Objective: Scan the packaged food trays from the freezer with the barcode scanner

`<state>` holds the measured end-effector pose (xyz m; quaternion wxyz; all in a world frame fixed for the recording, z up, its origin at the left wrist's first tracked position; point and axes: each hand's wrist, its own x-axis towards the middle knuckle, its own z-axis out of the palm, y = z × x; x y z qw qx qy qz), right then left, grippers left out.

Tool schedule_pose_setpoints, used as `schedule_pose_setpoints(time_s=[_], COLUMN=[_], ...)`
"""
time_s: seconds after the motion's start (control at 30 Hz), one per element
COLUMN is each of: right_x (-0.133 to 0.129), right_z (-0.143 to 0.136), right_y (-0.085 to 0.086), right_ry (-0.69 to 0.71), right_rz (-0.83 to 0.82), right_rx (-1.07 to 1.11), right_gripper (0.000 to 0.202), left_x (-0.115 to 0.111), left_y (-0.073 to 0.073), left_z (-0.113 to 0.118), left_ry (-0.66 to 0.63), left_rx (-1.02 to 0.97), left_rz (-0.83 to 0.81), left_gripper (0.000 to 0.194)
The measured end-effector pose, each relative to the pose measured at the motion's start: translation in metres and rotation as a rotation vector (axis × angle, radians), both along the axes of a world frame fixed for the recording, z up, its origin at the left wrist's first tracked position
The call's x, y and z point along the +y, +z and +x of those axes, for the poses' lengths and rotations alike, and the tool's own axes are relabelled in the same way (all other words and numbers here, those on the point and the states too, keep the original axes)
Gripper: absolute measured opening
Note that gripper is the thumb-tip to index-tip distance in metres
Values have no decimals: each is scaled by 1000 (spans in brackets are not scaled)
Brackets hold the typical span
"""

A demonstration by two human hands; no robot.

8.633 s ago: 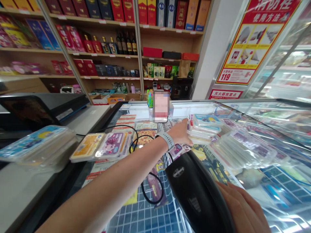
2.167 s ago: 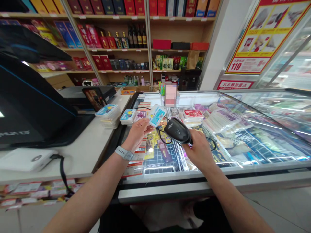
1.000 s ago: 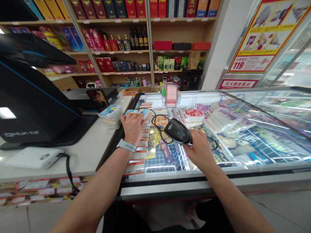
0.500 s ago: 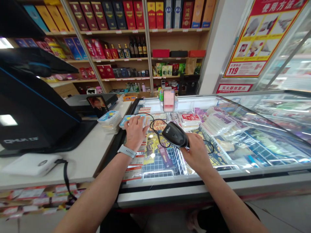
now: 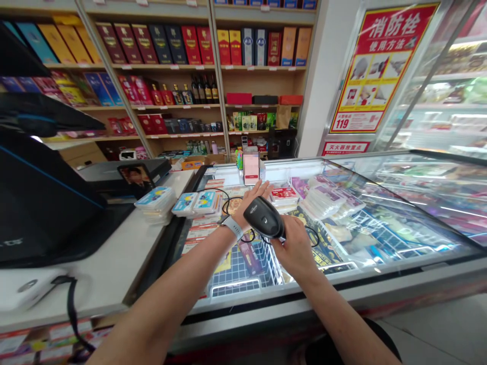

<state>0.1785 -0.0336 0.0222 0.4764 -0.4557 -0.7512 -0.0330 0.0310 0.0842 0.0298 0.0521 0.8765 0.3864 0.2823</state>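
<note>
My right hand (image 5: 299, 248) is wrapped round the handle of a black barcode scanner (image 5: 263, 218), whose head points left and away from me above the freezer's glass. Behind the scanner, my left hand (image 5: 243, 207) reaches forward with its fingers stretched out and holds nothing that I can see; the scanner covers part of it. Its fingertips are close to a stack of red-topped packs (image 5: 284, 195). Left of that hand, blue-topped packs (image 5: 205, 201) sit in two stacks side by side on the glass. A taller stack of similar packs (image 5: 155, 203) stands on the white counter.
A chest freezer (image 5: 236, 276) with baskets spans the front. A phone (image 5: 251, 170) stands upright at its back. White packs (image 5: 323, 197) are piled to the right. The scanner's black cable (image 5: 228, 195) loops over the glass. A black checkout machine (image 5: 45, 203) is at left.
My left hand has left the blue-topped packs and moved right, towards the red-topped packs. The scanner stays in my right hand. The camera view has tilted up and turned slightly right.
</note>
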Motion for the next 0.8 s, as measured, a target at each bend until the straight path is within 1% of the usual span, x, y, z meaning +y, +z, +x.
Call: schedule_pose_setpoints(time_s=[0.1, 0.17, 0.27, 0.37, 0.53, 0.6, 0.67, 0.73, 0.8], right_x=[1, 1, 2, 2, 1, 1, 1, 2, 3], right_z=[1, 1, 2, 1, 0, 0, 1, 1, 2], right_y=[0, -1, -1, -1, -1, -2, -3, -4, -5], right_ry=[-4, 0, 6, 12, 14, 21, 28, 27, 22], right_rz=[0, 0, -7, -20, -12, -16, -7, 13, 21], right_rx=[-2, -8, -15, -27, -26, -19, -17, -12, 0], right_gripper=[20, 19, 21, 21, 21, 23, 25, 25, 24], left_x=[16, 19, 13, 1, -18, -26, -34, -42, -48], left_y=[-7, -10, -10, -6, 0, 1, 0, -2, -7], left_z=[16, 20, 18, 12, -5, -16, -29, -46, -63], left_ry=[-32, -40, -53, -65, -24, 17, 85, 170, 237], left_rx=[-40, -68, -125, -198, -360, -429, -499, -578, -666], left_rz=[-22, -36, -52, -71, -141, -180, -212, -248, -303], left_gripper=[50, 45, 40, 33, 21, 16, 12, 13, 20])
